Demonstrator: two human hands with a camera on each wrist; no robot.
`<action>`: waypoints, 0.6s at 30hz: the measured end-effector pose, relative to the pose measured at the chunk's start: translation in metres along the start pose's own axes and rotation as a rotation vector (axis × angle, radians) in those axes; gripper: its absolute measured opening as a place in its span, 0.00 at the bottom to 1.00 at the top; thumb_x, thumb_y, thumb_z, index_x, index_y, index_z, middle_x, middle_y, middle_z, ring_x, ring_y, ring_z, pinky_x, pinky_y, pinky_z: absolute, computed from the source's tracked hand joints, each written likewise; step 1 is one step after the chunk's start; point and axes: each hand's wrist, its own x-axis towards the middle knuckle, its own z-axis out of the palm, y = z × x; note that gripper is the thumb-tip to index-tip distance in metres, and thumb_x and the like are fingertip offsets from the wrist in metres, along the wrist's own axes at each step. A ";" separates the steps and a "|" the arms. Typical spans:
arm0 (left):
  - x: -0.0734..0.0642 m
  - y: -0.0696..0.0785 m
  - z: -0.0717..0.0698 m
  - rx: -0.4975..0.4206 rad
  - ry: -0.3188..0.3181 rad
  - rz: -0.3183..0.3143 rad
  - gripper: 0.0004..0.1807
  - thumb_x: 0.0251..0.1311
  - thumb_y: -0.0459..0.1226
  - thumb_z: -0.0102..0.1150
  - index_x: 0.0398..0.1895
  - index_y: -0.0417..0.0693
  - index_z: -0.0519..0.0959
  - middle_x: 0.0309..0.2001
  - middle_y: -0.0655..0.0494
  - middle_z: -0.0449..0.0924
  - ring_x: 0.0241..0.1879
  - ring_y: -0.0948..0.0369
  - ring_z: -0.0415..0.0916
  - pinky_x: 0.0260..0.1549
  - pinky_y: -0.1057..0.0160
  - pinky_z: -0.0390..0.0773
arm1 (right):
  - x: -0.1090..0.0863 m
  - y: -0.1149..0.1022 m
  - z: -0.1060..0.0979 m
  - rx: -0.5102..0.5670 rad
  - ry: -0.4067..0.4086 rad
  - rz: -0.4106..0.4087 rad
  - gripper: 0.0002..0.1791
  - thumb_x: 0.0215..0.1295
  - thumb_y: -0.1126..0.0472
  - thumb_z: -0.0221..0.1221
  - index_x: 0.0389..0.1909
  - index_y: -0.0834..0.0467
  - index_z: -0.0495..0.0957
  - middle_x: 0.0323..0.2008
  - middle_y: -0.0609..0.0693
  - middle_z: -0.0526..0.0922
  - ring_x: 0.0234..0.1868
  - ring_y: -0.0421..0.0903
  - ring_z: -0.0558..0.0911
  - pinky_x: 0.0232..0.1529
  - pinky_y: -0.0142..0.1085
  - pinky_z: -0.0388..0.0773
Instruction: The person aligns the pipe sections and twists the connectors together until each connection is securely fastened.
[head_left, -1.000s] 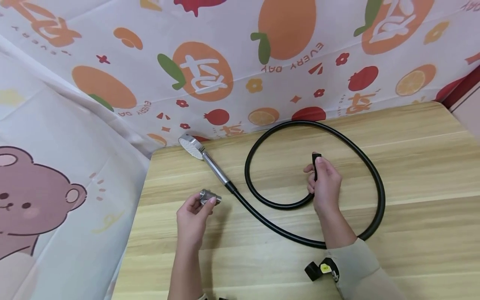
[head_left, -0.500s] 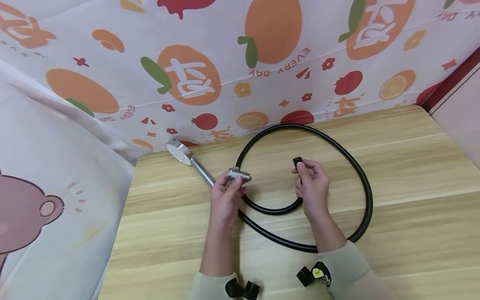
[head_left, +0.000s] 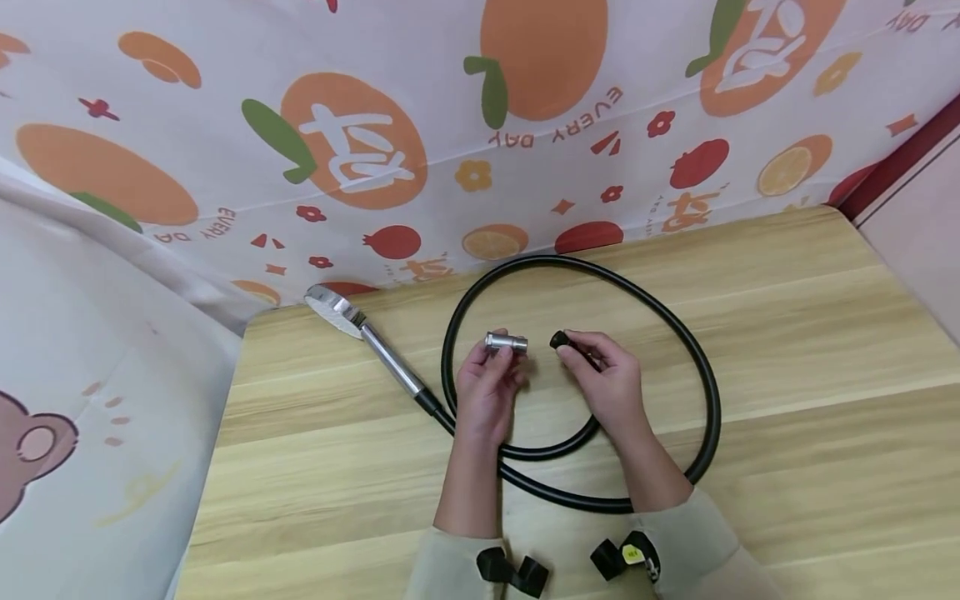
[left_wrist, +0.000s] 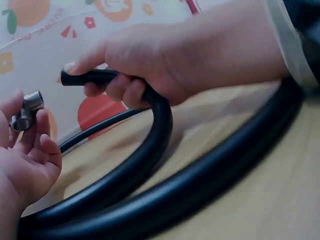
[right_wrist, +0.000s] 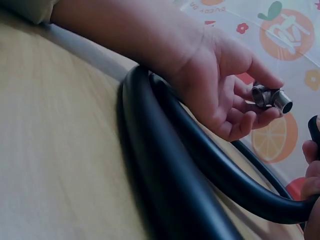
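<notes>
Above the counter [head_left: 810, 333], short of its back edge, your left grip [head_left: 486, 396] pinches the metal fitting [head_left: 506, 342], long axis aimed rightward at the black hose end [head_left: 559, 339], near but apart, held in your right grip [head_left: 611, 379].

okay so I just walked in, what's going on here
A person's left hand holds a metal fitting, and the right hand grips a black hose near its free end. Fitting and free end are close but not joined. The shower head, at the hose's other end, lies on the table.
</notes>
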 end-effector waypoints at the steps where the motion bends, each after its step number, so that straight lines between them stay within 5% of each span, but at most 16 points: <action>1: 0.001 0.000 0.000 0.007 0.000 -0.007 0.08 0.64 0.31 0.60 0.44 0.50 0.80 0.38 0.57 0.86 0.34 0.63 0.82 0.28 0.70 0.76 | 0.001 0.000 0.000 -0.024 -0.008 0.003 0.12 0.59 0.66 0.68 0.43 0.66 0.84 0.43 0.53 0.87 0.42 0.38 0.85 0.43 0.27 0.82; 9: 0.002 0.001 -0.003 0.015 0.007 -0.042 0.06 0.64 0.33 0.61 0.42 0.52 0.82 0.35 0.59 0.86 0.32 0.65 0.80 0.27 0.71 0.74 | 0.001 0.001 0.003 -0.181 -0.106 0.049 0.12 0.61 0.60 0.68 0.45 0.58 0.85 0.44 0.54 0.87 0.46 0.39 0.83 0.44 0.26 0.81; 18: 0.005 -0.001 -0.001 0.019 0.048 -0.106 0.07 0.67 0.32 0.58 0.42 0.53 0.81 0.35 0.61 0.85 0.35 0.64 0.82 0.30 0.68 0.79 | 0.008 0.005 0.006 -0.289 -0.198 -0.088 0.12 0.59 0.63 0.69 0.44 0.54 0.86 0.38 0.50 0.88 0.37 0.41 0.82 0.37 0.27 0.80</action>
